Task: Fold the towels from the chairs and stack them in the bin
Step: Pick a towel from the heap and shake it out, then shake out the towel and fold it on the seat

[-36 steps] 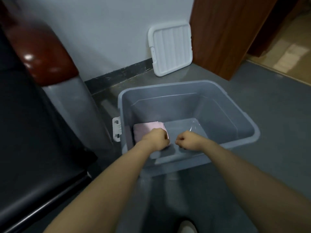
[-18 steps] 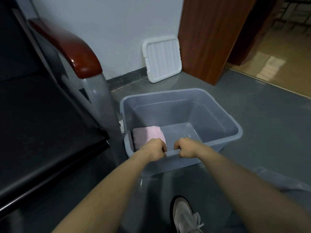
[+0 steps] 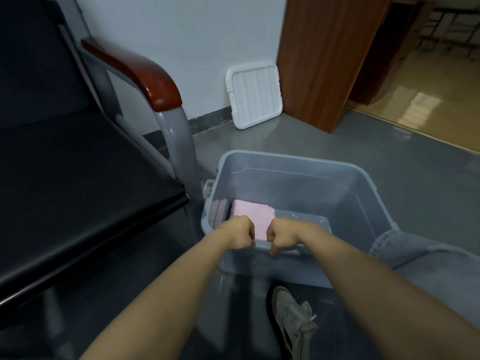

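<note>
A grey plastic bin [image 3: 363, 203] stands on the grey floor right of a black chair [image 3: 78, 178]. A folded pink towel [image 3: 255, 214] lies flat in the bin's near left corner. My left hand [image 3: 237, 231] and my right hand [image 3: 281, 236] both grip the bin's near rim, side by side, fingers curled over the edge. The part of the towel nearest me is hidden behind my hands.
The chair has a red-brown wooden armrest [image 3: 140, 74] on a grey metal leg close to the bin's left side. A white bin lid [image 3: 254, 94] leans on the wall behind. A brown door [image 3: 324, 61] stands at the right. My shoe [image 3: 293, 323] and trouser leg [image 3: 428, 258] are near the bin.
The view has pulled back and turned left, so more of the chair shows. The bin has slid towards me. Both hands keep their grip on the rim.
</note>
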A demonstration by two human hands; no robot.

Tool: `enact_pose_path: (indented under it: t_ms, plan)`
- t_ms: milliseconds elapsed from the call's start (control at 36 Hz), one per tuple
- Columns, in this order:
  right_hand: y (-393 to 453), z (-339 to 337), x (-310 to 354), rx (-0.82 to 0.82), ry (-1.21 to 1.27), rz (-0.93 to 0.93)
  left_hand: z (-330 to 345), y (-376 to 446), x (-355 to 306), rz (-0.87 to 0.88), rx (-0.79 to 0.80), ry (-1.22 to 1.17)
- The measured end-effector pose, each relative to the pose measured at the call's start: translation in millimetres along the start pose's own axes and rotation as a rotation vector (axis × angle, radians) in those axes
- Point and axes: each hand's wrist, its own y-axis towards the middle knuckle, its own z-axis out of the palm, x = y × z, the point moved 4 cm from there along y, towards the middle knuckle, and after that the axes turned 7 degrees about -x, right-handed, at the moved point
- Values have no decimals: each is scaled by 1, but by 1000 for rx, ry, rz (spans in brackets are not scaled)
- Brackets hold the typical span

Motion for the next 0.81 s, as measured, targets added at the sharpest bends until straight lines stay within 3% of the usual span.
enact_pose_path:
  t_ms: [83, 333, 444, 611, 806]
  plan:
    - [-6, -10, 6, -46, 21, -22, -12, -7, -2, -11, -67, -27]
    - [-26, -105, 58, -560, 106, -113, -122, -38, -16, -9, -455, -68]
    - [-37, -142, 96, -702, 173, -196, -184, -75, -20, 14, -683, -81]
    - [-45, -181, 188, -787, 292, -413, -252, -145, 20, -137, -844, 8]
    - [-40, -176, 331, -703, 237, -657, -292, -238, 109, -432, -977, 79]
